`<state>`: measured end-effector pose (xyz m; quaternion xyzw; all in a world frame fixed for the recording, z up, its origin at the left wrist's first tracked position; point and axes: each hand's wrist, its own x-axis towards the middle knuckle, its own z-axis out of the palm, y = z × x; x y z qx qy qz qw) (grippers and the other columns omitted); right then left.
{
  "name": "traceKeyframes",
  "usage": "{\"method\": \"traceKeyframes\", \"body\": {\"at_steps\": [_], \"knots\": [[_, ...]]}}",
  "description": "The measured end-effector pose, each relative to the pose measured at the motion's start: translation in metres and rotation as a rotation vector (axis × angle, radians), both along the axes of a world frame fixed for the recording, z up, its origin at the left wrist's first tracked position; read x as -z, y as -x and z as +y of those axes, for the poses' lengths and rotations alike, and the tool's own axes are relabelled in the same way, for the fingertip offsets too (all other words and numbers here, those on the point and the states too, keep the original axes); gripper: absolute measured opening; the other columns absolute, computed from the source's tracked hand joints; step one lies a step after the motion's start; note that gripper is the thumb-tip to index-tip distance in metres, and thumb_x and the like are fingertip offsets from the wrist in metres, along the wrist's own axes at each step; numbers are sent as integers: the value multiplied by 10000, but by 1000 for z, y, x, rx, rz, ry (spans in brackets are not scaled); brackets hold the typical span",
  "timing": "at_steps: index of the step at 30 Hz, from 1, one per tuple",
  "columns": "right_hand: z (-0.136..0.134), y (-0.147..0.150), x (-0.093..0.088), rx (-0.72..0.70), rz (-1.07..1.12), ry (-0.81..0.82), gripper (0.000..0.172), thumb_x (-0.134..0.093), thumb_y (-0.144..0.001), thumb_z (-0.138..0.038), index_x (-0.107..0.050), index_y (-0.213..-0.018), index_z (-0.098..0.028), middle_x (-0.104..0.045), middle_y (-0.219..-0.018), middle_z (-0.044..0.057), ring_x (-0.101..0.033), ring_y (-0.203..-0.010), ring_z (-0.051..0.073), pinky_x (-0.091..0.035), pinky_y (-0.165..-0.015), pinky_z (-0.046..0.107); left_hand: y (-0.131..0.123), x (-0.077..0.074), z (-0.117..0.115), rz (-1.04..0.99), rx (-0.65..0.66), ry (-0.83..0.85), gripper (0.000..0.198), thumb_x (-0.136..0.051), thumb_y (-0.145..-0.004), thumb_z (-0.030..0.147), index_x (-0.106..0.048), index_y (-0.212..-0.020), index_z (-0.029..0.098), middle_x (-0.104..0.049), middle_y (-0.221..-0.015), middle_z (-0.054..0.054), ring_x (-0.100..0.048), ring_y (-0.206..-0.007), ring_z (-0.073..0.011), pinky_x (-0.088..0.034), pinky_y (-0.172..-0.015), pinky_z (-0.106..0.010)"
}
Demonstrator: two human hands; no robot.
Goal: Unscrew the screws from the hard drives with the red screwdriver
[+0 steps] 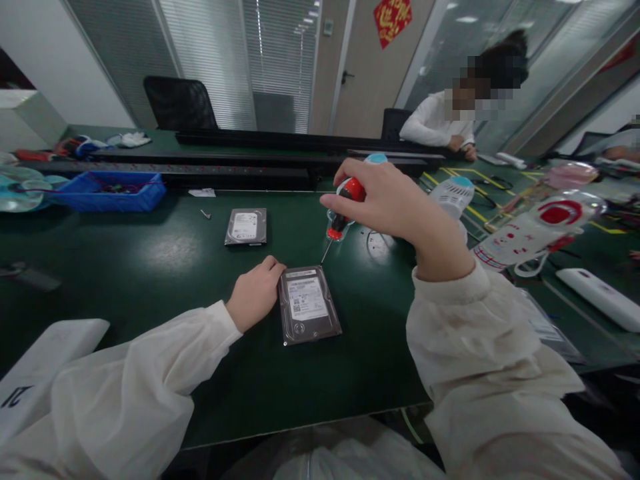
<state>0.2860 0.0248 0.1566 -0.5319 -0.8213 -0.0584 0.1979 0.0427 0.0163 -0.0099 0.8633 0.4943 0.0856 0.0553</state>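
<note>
A hard drive with a white label lies flat on the green table in front of me. My left hand is closed on its upper left edge, with the fingertips at the corner. Above the drive, my right hand grips a red and black screwdriver. The screwdriver slants down, and its thin shaft reaches the drive's upper right corner; whether the tip sits in a screw is too small to tell. A second hard drive rests farther back, apart from both hands.
A blue tray holding wires stands at the back left. White boxes lie at the left and right. A clear bottle and a small white fan are on the right. Another person sits across the table.
</note>
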Motion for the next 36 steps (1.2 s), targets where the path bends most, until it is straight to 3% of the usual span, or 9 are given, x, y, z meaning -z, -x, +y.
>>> {"method": "traceKeyframes", "body": {"at_steps": [4, 6, 11, 14, 17, 20, 24, 29, 36], "knots": [[1, -2, 2, -38, 39, 22, 246, -633, -878, -353, -634, -1068, -197, -661, -882, 53, -551, -760, 207, -394, -722, 364, 0, 1, 0, 0, -2, -6, 307, -458, -1066, 185, -683, -1274, 180, -636, -1282, -131, -730, -1047, -275, -617, -757, -344], [0, -2, 2, -71, 50, 47, 322, -648, -850, -313, -609, -1149, -199, -659, -904, 44, -547, -758, 200, -394, -725, 357, 0, 1, 0, 2, 2, 3, 310, -461, -1065, 180, -681, -1283, 170, -635, -1283, -134, -729, -1049, -278, -619, -760, -351], [0, 1, 2, 7, 32, 30, 331, -571, -966, -542, -598, -1073, -230, -653, -907, 55, -558, -804, 227, -391, -751, 374, 0, 1, 1, -9, 6, 0, 317, -452, -1067, 177, -681, -1285, 160, -638, -1274, -138, -731, -1039, -280, -623, -753, -360], [2, 1, 3, -19, 51, 21, 230, -641, -909, -416, -581, -1030, -229, -639, -895, 45, -544, -769, 210, -389, -718, 361, 0, 1, 1, -9, 5, 5, 315, -453, -1069, 178, -680, -1286, 155, -637, -1279, -141, -730, -1043, -278, -623, -757, -357], [3, -1, 3, -86, 75, 37, 306, -672, -800, -246, -566, -1086, -219, -608, -853, 8, -509, -715, 173, -381, -692, 337, 0, -1, 0, 1, 4, 16, 319, -450, -1071, 179, -679, -1291, 149, -634, -1285, -142, -728, -1047, -280, -624, -766, -362], [3, -1, 4, -136, 71, 37, 334, -702, -817, -306, -565, -1104, -206, -597, -835, -13, -496, -714, 152, -370, -692, 311, -1, -2, 0, 21, -6, 15, 318, -443, -1074, 178, -681, -1285, 161, -633, -1284, -132, -729, -1055, -272, -623, -776, -355], [6, 0, 7, -106, 89, -3, 331, -641, -940, -510, -591, -928, -183, -587, -773, -6, -480, -703, 140, -355, -700, 299, -1, -2, -1, 47, -18, 7, 328, -428, -1078, 169, -678, -1290, 180, -631, -1286, -116, -729, -1067, -260, -622, -790, -347], [7, 0, 6, -122, 118, 2, 159, -684, -817, -266, -587, -911, -184, -586, -794, -13, -475, -703, 129, -345, -683, 299, -2, -3, -1, 64, -23, 17, 329, -426, -1082, 173, -671, -1302, 180, -630, -1293, -110, -725, -1080, -257, -622, -789, -343], [7, 0, 7, -64, 114, -36, 124, -638, -794, -249, -533, -758, -193, -527, -688, -25, -460, -661, 125, -327, -656, 303, -1, 0, 0, 31, -6, -1, 319, -439, -1081, 176, -675, -1294, 163, -628, -1293, -120, -727, -1056, -254, -624, -783, -340]]}}
